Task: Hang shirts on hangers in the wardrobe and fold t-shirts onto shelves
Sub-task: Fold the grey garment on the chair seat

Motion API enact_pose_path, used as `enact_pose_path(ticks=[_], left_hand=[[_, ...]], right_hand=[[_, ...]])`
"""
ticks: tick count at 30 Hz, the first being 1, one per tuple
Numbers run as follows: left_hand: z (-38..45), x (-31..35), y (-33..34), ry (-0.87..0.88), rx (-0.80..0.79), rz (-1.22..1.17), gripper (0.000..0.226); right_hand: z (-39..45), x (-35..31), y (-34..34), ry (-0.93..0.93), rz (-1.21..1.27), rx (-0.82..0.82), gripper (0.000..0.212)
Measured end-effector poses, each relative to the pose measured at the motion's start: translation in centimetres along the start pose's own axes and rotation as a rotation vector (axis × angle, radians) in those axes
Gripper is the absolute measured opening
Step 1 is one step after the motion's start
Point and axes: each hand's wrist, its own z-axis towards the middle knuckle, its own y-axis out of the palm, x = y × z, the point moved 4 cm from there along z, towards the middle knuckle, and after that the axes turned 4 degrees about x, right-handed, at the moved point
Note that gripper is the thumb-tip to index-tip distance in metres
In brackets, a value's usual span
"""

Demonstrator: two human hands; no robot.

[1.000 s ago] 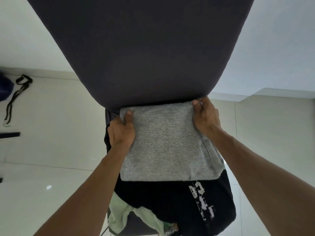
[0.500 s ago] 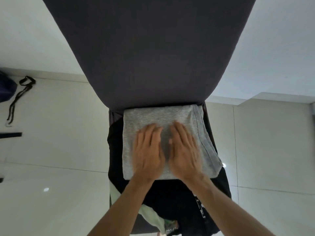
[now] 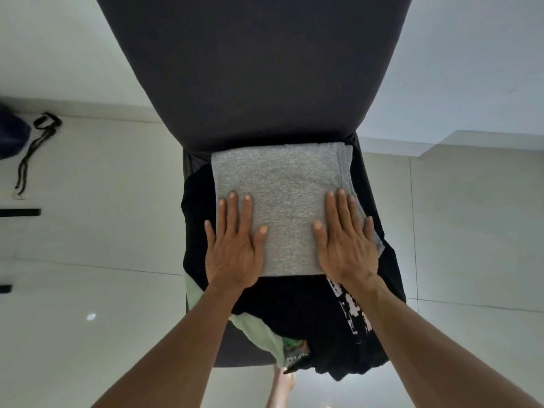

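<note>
Folded grey t-shirt (image 3: pixel 282 207): a flat rectangle on a black garment (image 3: pixel 294 304) atop the dark chair (image 3: pixel 253 69), long axis running from the person toward the chair back (hemmed edge to the right). Left hand (image 3: pixel 234 251) and right hand (image 3: pixel 346 245) lie flat on its near corners, fingers straight, slightly spread, pointing toward the chair back; bare cloth between them.

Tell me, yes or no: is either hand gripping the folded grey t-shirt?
No. The left hand and right hand lie flat, fingers straight, on the folded grey t-shirt.

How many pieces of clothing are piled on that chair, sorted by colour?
Grey: 1, the folded grey t-shirt on top
Black: 1, the black printed garment beneath it
Pale green: 1, the green garment showing at the bottom
Total: 3 that show
</note>
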Motion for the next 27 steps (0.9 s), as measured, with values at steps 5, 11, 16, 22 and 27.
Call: enact_pose_path(ticks=[5,11,16,22,27], left_hand=[[-1.7,-0.4,-0.8,-0.167,-0.019,-0.064,0.075],[-4.5,-0.5,-3.3,-0.717,0.103,-0.302,0.072],[-4.1,-1.0,-4.6,-0.808,0.010,-0.427,0.076],[-3.8,-0.6,-6.0,-0.921,-0.016,-0.870,0.047],[-3.5,-1.3,-5.6,-1.043,-0.056,-1.110,0.049]], right_hand=[[-2.7,1.5,-1.5,0.140,0.003,0.009,0.071],[-6.5,1.6,-3.9,0.748,0.589,0.244,0.077],[-6.6,1.5,-4.4,1.026,0.972,0.202,0.056],[-7.0,1.0,-6.3,1.124,1.279,0.175,0.027],[-7.2,0.7,-6.6,1.128,1.342,-0.010,0.023]])
